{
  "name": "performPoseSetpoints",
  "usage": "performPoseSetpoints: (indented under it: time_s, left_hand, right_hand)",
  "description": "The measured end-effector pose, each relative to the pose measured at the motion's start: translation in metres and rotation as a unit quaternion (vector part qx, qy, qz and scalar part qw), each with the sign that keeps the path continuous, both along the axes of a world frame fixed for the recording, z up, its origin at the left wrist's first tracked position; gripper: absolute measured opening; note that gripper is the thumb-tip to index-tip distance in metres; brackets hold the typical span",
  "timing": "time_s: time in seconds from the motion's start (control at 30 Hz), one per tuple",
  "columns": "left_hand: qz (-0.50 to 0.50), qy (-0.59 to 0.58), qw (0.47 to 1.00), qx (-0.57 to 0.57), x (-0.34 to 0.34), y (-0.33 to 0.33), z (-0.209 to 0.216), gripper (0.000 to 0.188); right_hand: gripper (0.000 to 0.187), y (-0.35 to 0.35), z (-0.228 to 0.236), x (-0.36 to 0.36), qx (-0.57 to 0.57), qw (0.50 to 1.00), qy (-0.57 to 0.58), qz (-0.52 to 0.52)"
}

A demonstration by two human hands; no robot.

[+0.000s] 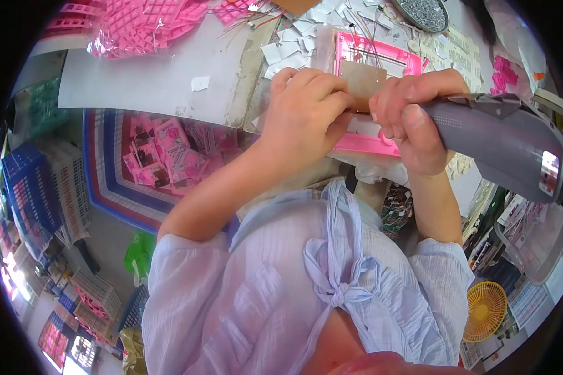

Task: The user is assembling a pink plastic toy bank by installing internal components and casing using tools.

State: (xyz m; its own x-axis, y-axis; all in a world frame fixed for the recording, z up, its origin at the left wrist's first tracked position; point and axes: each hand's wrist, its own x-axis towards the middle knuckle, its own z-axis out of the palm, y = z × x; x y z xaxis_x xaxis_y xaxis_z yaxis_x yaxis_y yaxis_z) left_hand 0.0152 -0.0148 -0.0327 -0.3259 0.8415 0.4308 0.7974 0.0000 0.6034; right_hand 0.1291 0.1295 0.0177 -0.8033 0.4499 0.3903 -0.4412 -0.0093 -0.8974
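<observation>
A pink plastic frame (413,61) lies on the table in front of me, with a brown board (364,80) and thin wires (368,44) across its upper part. My right hand (419,112) is wrapped round a dark grey electric screwdriver (494,134), held nearly level with its body off to the right and its front end towards the frame. My left hand (309,106) rests at the frame's left side, fingers curled, thumb and forefinger pinched close to the tool's front end. What lies between those fingertips is hidden.
Small white pieces (288,53) lie scattered behind my left hand. A round dish (422,12) of small metal parts stands at the far right. Pink plastic parts (144,25) are heaped far left. Below the table edge sits a blue-rimmed basket (97,169) with pink packets (169,153).
</observation>
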Motion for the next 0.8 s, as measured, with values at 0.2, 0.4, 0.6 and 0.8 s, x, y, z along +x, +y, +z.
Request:
performPoseSetpoints:
  time_s: [0.2, 0.4, 0.6, 0.8]
  left_hand:
    - [0.004, -0.004, 1.000, -0.002, 0.001, 0.001, 0.001, 0.026]
    - [0.020, -0.010, 1.000, 0.001, 0.005, 0.002, 0.002, 0.018]
    - [0.027, 0.007, 1.000, -0.011, 0.008, 0.008, -0.002, 0.022]
    - [0.008, -0.025, 1.000, 0.014, 0.006, 0.010, -0.002, 0.016]
  right_hand:
    - [0.021, 0.000, 0.004, -0.002, 0.012, 1.000, 0.000, 0.020]
    - [0.019, -0.003, 0.005, -0.002, 0.088, 0.996, -0.025, -0.001]
    - [0.020, -0.003, 0.008, -0.002, 0.094, 0.995, -0.026, 0.000]
    - [0.020, 0.023, 0.028, -0.001, 0.058, 0.998, 0.022, 0.029]
